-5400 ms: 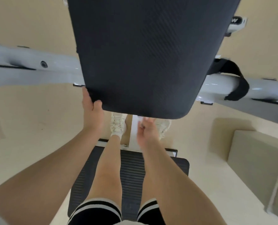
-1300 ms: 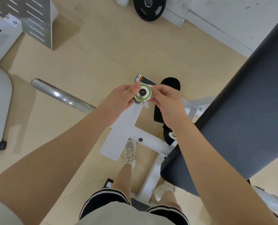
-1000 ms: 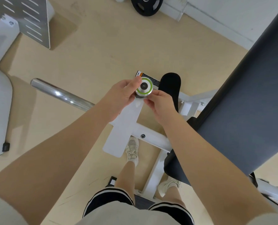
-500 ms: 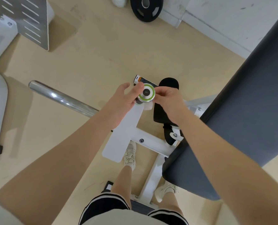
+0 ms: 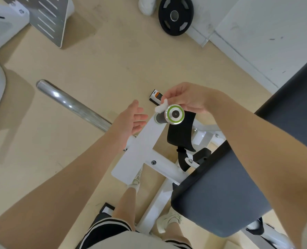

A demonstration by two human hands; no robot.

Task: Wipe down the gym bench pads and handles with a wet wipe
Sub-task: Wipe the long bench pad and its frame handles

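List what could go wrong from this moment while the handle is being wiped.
1. The right hand only pinches the wet wipe by a small bunched bit, so it may slip out and drop to the floor.
2. The left hand is open and off the handle, so the handle may shift under the wiping.
3. The dark grip below the end cap may get missed.

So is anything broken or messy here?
Nothing looks broken or spilled. The wall has a few dark scuffs, and a weight plate leans against it on the floor.
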